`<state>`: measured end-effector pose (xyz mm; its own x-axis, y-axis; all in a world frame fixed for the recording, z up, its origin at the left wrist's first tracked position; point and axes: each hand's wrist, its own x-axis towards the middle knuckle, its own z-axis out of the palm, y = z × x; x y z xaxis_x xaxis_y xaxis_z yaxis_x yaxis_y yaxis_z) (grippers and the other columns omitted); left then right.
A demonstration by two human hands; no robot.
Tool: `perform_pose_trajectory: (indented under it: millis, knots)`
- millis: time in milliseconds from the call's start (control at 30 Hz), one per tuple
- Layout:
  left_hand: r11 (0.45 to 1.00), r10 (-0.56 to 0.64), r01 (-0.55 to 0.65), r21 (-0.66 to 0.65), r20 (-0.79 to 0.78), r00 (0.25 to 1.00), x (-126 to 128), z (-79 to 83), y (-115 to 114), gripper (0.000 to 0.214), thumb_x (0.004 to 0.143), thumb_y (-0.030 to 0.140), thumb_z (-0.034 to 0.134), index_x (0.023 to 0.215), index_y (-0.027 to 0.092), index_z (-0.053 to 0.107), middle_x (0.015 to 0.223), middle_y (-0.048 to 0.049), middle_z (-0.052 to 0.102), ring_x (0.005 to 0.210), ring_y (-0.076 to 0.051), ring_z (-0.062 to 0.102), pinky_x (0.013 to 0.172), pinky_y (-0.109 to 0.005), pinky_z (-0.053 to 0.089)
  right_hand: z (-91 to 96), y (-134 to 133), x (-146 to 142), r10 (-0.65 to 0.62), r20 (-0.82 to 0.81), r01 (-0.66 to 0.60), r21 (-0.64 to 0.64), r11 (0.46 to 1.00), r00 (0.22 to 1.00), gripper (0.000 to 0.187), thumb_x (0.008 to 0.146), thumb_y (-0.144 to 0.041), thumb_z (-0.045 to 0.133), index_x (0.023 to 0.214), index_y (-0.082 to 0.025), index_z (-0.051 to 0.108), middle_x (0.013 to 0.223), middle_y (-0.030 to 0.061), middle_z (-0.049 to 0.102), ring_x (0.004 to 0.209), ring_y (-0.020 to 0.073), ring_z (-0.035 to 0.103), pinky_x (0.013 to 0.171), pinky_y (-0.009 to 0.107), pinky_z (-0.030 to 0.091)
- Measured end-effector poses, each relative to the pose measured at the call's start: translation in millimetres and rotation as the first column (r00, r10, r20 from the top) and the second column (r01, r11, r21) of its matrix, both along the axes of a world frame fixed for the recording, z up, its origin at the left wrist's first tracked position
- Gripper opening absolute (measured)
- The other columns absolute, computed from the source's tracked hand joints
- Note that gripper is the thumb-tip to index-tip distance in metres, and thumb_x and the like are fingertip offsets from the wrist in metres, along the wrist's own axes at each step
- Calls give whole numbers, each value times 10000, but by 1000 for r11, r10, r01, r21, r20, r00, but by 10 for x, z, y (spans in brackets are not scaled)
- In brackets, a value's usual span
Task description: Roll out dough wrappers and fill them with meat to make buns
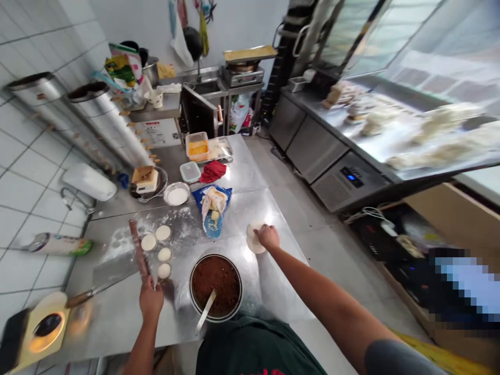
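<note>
On the steel table, my left hand (151,299) is closed around the near end of a wooden rolling pin (137,245). Several small floured dough discs (163,233) lie just right of the pin. Farther right, the fingers of my right hand (269,237) pinch the edge of a thin, flat dough wrapper (255,245) on the tabletop; how many wrappers overlap there I cannot tell. Between my hands, close to my body, stands a bowl of reddish-brown filling (216,276) with a spoon (206,311) leaning in it.
A blue bag (213,208), a red cloth (213,171), a dish of white powder (177,194) and a scale (146,180) stand toward the back. A long-handled blade (117,278) lies at left. The table's right edge (287,229) borders the floor.
</note>
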<state>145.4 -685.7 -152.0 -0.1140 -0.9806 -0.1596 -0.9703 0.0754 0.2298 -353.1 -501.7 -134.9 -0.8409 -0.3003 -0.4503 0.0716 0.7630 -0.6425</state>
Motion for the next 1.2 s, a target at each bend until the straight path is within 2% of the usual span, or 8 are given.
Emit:
perform_pose_trajectory:
  millis: [133,333,433,567,667,867,1033,1200]
  knots:
    - [991,135,-136,-4,-50,990,100,125,407,372,927,231,470,1271,164,593,1217,-102,724,1042,-198,719,958,-310,538,-113,-179,-91,28,1,-28,23,999,1000,511,738,-253,743,1214,-98,643,1352,283,580,1342,400,495,1125,490,356]
    - [992,118,-122,-1,-273,955,-161,462,1055,337,985,301,427,1230,175,621,1218,-103,703,975,-193,697,928,-324,540,83,-54,-133,58,118,-45,-107,993,991,202,698,-295,735,860,-186,680,859,110,696,1017,358,652,920,474,501]
    - [984,-179,179,-21,-219,959,-447,687,1275,344,1025,301,383,1189,196,666,1186,-103,707,1057,-213,658,995,-349,494,376,296,-93,97,191,-33,-312,949,977,340,751,-419,717,998,-188,683,919,92,719,968,313,671,852,438,553]
    - [805,-578,566,179,22,816,-890,880,1502,286,1002,307,497,1143,223,731,1102,-98,723,1126,-267,606,1017,-409,439,889,764,129,279,457,92,-637,765,845,488,811,-454,726,1236,-226,655,1075,98,745,970,270,709,839,415,586]
    - [732,-657,580,358,142,741,-1112,905,1582,231,957,216,548,1090,184,735,1072,-109,723,1158,-276,600,1017,-399,427,1238,880,453,443,638,220,-694,685,630,475,777,-382,815,1196,-196,692,1044,115,759,942,268,724,806,387,593]
    - [740,-646,538,404,202,736,-1111,967,1462,329,995,139,344,1138,192,636,1134,-115,683,918,-212,698,815,-340,486,1850,1217,898,538,687,347,-719,603,489,566,821,-299,784,1357,-216,624,1338,143,682,1160,306,678,944,439,562]
    - [794,-578,489,362,196,792,-1143,1069,1369,380,1023,204,281,1283,263,552,1191,-102,675,915,-225,712,790,-355,493,2186,1477,1091,649,739,583,-612,535,181,760,901,-724,521,1451,-199,528,1513,190,544,1365,399,540,1091,620,433]
    - [819,-541,483,309,135,830,-1247,1054,1443,352,1028,230,313,1280,263,557,1255,-83,687,1019,-223,693,828,-339,482,2268,1373,1355,628,754,618,-591,518,194,629,976,-647,442,1386,-189,574,1399,163,644,1302,330,600,1082,541,459]
